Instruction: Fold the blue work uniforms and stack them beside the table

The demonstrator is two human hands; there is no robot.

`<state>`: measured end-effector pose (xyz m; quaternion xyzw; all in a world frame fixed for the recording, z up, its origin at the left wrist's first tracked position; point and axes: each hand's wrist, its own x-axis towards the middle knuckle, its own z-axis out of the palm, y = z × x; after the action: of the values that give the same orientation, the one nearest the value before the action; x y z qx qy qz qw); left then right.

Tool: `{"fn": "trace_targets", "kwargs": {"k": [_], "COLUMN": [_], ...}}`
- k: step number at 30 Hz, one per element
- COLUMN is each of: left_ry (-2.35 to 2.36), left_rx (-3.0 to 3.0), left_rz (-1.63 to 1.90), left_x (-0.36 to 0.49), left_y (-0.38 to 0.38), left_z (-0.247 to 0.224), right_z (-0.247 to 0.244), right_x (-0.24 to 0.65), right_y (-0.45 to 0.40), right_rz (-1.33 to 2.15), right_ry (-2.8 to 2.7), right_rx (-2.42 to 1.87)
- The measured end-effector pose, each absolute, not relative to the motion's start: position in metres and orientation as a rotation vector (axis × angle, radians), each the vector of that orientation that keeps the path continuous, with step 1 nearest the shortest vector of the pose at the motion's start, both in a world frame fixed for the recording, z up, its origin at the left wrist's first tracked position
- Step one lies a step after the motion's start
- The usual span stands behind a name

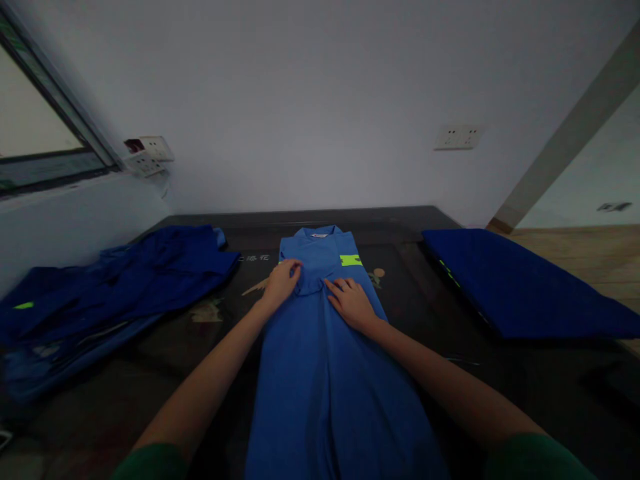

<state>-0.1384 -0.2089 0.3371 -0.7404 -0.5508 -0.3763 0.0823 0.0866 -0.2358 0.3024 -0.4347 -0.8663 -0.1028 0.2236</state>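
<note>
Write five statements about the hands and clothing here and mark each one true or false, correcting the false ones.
1. The left hand and right hand are both on the light-blue garment. True.
2. The collar is at that garment's near end. False: it is at the far end, toward the wall.
3. A clothing pile lies to its left. True.
4. The right hand holds the dark-blue garment at far right. False: that one lies apart from both hands.
5. Green sleeves show at the bottom. True.

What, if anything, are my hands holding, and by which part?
Left hand and right hand touch the light-blue cloth garment below its collar; whether either pinches it, I can't tell.
</note>
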Motion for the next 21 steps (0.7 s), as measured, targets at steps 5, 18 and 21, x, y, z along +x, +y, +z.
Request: {"fn": "trace_targets", "kwargs": {"k": [5,18,21], "left_ry": [-1.889,-2.023,-2.033], "left_rx": [-1.929,-1.985,-1.964], "left_rz": [-1.03,-1.031,-0.994], "left_x": [-0.167,-0.175,-0.178], "left_y": [-0.144,-0.099,-0.099], "left_z": [0.351,0.374,0.366], "right_z": [0.304,0.304,0.304], "right_x": [0.087,0.088,0.088], "right_y": [-0.238,-0.236,-0.236], "right_rz": [-0.251,-0.192,-0.192], "right_ry": [-2.387,-2.392,-2.387], "right_rx": [-1.201,-1.177,-1.166]}}
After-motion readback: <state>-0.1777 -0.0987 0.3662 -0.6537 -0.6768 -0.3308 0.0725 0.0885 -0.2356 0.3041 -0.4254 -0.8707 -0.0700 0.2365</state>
